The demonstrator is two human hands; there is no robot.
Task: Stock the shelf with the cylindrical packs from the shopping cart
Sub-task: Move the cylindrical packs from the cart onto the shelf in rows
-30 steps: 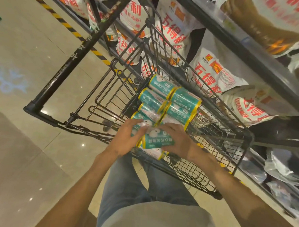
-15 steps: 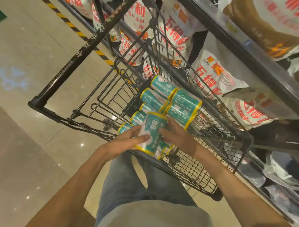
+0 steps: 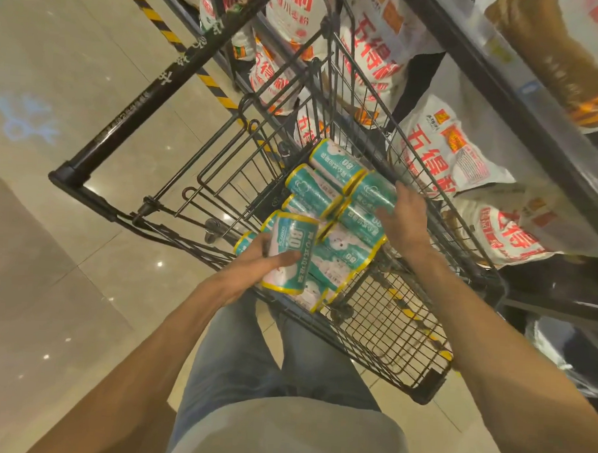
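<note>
Cylindrical pack [image 3: 291, 256], upright, is clamped in the left hand [image 3: 251, 272] over the shopping cart's [image 3: 404, 361] near edge; the right hand [image 3: 405, 220], fingers relaxed, rests on packs [image 3: 356, 222] inside.

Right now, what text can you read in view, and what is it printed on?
"80": on the pack held in the left hand.
"80": on a pack at the cart's far end, upside down.
Large red characters: on the white sacks on the shelf, cut off.
Small print on packs and cart handle: too blurred.
</note>
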